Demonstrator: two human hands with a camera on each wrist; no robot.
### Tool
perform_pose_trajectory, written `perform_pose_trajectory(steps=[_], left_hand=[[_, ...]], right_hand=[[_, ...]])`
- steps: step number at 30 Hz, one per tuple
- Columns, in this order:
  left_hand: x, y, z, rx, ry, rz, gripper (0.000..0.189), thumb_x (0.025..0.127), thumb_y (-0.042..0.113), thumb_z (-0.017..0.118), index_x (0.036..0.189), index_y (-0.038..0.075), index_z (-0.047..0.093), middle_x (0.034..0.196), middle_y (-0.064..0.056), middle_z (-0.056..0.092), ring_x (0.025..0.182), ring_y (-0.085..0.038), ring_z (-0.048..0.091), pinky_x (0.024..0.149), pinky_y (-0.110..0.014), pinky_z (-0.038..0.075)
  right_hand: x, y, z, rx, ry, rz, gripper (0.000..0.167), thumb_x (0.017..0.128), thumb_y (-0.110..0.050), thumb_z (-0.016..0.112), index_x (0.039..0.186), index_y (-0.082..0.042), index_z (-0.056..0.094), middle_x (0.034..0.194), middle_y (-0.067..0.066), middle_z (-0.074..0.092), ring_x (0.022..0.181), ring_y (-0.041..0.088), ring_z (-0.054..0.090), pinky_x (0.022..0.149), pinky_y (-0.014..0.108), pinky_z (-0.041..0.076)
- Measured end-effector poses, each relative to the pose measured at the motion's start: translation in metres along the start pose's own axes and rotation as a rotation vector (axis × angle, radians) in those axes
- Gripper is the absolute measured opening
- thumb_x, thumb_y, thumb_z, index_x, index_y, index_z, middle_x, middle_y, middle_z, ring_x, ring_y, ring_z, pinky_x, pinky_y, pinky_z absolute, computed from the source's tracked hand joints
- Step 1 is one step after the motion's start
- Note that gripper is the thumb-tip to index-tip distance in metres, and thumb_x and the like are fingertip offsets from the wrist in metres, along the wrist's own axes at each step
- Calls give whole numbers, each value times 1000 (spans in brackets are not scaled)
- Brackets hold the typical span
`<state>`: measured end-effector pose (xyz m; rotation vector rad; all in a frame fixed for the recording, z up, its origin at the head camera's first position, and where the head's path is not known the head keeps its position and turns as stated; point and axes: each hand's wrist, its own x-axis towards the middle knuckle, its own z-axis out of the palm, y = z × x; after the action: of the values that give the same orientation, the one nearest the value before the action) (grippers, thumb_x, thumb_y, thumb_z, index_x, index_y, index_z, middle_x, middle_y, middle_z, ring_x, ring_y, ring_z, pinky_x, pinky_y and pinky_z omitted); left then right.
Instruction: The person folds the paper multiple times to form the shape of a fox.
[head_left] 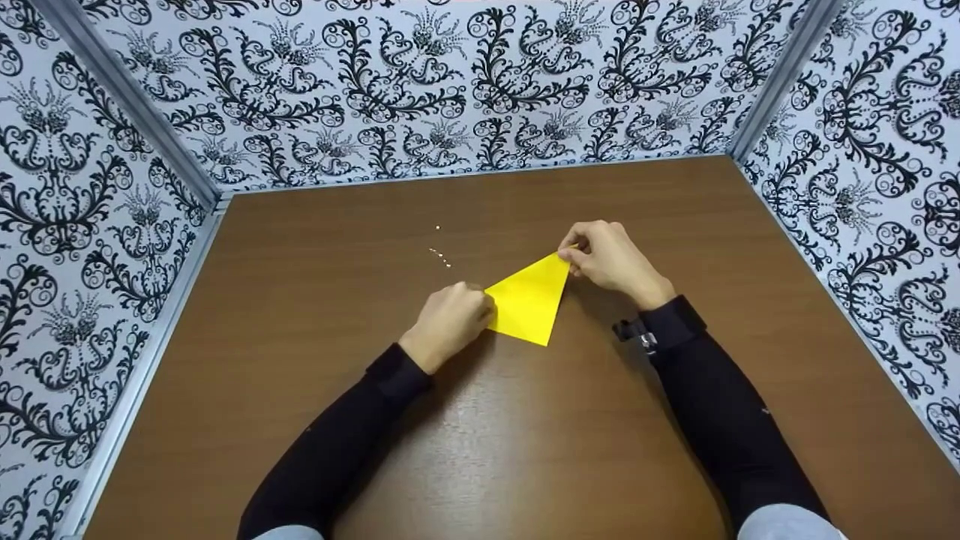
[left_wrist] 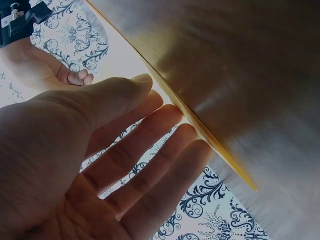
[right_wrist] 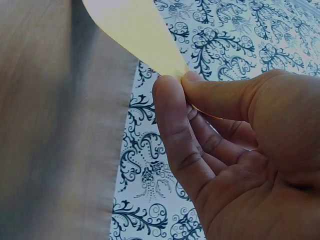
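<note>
Glossy brown tabletop [head_left: 330,240]; scroll-patterned white walls [head_left: 405,90]; grey corner posts [head_left: 129,97].

You have the yellow paper [right_wrist: 134,29] pinched by its narrow corner in your right hand [right_wrist: 235,167]; behind it, patterned wallpaper [right_wrist: 150,167] borders the edge of the counter [right_wrist: 90,130].

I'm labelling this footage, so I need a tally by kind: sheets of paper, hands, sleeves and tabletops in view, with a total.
Thin yellow paper sheet: 1
Bare hands, left hand and right hand: 2
Long black sleeves, left sleeve and right sleeve: 2
Brown wood-look tabletop: 1
Total: 6
</note>
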<state>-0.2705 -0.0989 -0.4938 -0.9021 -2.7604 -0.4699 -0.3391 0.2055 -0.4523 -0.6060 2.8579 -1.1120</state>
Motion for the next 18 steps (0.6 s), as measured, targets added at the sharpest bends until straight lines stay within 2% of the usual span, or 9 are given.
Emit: perform_pose_trajectory(steps=[6, 13, 18], left_hand=[[1, -3, -10, 19, 70, 6, 18, 103, -1, 77, 92, 9, 85, 90, -8, 79, 82, -28, 78, 72, -47, 69], [4, -6, -24, 34, 175, -15, 8, 107, 11, 86, 111, 7, 91, 104, -9, 84, 95, -30, 82, 82, -46, 73], [8, -7, -34, 22, 278, -15, 13, 106, 16, 88, 117, 9, 91, 111, -8, 87, 101, -30, 84, 85, -46, 74]], right_hand=[[-1, -7, -6, 11, 29, -38, 10, 112, -11, 80, 117, -4, 84, 103, 17, 86, 82, 41, 81, 65, 19, 56], [-2, -13, -10, 42, 76, -69, 8, 110, -10, 82, 114, -3, 84, 101, 16, 86, 74, 18, 77, 66, 18, 60], [-4, -18, -13, 87, 112, -77, 9, 110, -10, 82, 113, -2, 84, 100, 17, 85, 76, 18, 76, 68, 17, 63]])
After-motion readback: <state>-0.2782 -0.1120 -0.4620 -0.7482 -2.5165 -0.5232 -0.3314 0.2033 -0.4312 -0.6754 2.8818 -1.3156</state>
